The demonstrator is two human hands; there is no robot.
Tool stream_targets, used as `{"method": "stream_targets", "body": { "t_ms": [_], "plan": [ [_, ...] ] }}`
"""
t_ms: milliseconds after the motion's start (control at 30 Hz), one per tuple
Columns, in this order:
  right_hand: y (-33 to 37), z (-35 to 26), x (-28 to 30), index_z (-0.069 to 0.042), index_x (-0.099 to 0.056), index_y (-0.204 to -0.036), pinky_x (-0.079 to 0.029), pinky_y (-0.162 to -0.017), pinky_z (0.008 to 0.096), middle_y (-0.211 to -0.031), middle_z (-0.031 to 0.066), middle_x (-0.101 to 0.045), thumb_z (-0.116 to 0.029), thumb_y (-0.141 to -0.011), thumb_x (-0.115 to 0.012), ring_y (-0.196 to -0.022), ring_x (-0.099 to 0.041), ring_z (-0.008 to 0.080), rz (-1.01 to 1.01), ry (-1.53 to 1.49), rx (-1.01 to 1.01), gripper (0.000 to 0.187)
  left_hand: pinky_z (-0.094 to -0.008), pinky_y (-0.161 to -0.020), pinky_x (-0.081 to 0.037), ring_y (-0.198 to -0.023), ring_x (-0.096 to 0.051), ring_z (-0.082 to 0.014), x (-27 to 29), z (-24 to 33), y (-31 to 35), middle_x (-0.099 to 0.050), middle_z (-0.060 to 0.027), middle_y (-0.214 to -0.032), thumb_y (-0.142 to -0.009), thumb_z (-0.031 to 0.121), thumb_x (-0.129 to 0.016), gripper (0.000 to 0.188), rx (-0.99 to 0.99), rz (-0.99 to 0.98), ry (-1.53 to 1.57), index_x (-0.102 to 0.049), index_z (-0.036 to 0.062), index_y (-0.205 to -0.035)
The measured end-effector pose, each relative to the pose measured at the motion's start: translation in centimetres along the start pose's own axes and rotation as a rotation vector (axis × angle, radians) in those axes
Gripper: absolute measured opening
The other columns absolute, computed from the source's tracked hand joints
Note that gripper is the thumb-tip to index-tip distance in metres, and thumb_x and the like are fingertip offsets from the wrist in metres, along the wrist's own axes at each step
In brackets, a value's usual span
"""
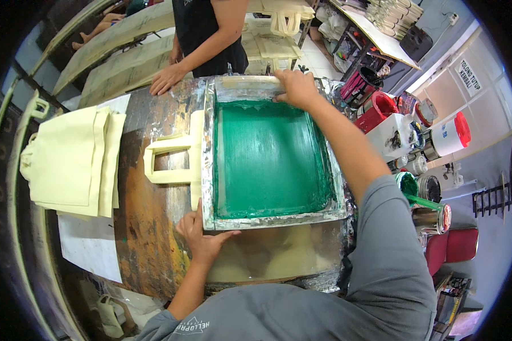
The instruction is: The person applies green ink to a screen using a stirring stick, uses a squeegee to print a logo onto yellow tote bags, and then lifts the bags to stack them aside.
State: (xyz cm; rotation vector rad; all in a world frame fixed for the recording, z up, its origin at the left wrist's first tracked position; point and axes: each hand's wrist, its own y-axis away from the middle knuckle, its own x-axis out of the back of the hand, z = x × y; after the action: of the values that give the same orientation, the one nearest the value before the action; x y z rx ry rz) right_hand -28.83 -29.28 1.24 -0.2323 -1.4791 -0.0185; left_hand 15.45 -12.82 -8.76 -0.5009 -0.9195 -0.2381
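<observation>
The right hand (297,90) is closed on the far rail of a rectangular printing frame with pale, paint-smeared rails (209,159), near its right end, fingers over the outer edge and thumb on the inner side. The left hand (202,238) is at the frame's near left corner, its thumb spread apart from the forefinger: the thumb lies along the near rail and the forefinger points up beside the left rail; whether any fingers grip from beneath, I cannot tell. The frame lies on a brown, paint-stained worktable (153,227), its mesh covered by a wide layer of glossy green ink (270,165). A cream fabric bag (196,142) lies partly beneath the frame, its looped handle sticking out to the left. Farther left, well apart from the frame, a stack of cream fabric bags (68,162) lies partly over white paper (91,250). Across the table, a person in a black shirt (203,34) rests one hand on the far edge. To the right stand a red tub (381,105), a white container with a red lid (449,136) and a green-smeared open can (405,182). Behind the co-worker, slanted racks (136,68) carry more cream bags.
</observation>
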Motion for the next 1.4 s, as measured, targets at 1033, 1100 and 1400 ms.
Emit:
{"method": "stream_targets", "body": {
  "t_ms": [1033,1100,1400],
  "plan": [
    [15.4,-4.4,0.2,-0.015,-0.062,-0.119,-0.053,-0.081,0.0494,-0.105,0.0086,-0.071,-0.026,-0.076,-0.089,-0.100,-0.070,0.0331,0.179,-0.029,0.149,0.052,-0.0459,-0.062,-0.051,-0.069,-0.065,-0.0317,-6.2,5.5,-21.1,-0.062,-0.0100,-0.074,-0.090,0.065,-0.071,0.059,-0.612,0.245,-0.251,-0.060,0.0086,-0.078],
    [18.8,-5.8,1.1,-0.015,-0.062,-0.121,-0.052,-0.082,0.0488,-0.105,0.0086,-0.070,-0.025,-0.076,-0.089,-0.099,-0.070,0.0326,0.118,-0.038,0.128,0.054,-0.0412,-0.060,-0.050,-0.068,-0.063,-0.0278,-4.9,6.0,-17.6,-0.060,-0.0069,-0.073,-0.087,0.066,-0.073,0.057,-0.615,0.245,-0.264,-0.060,0.0110,-0.079],
    [24.9,-7.9,4.0,-0.014,-0.061,-0.111,-0.048,-0.080,0.0479,-0.102,0.0081,-0.065,-0.027,-0.076,-0.090,-0.099,-0.065,0.0326,0.074,-0.069,0.135,0.048,-0.0430,-0.078,-0.051,-0.088,-0.063,-0.0307,-1.0,7.8,-10.8,-0.063,-0.0092,-0.094,-0.085,0.060,-0.079,0.055,-0.514,0.073,-0.143,-0.067,0.0082,-0.099]
  ]
}}
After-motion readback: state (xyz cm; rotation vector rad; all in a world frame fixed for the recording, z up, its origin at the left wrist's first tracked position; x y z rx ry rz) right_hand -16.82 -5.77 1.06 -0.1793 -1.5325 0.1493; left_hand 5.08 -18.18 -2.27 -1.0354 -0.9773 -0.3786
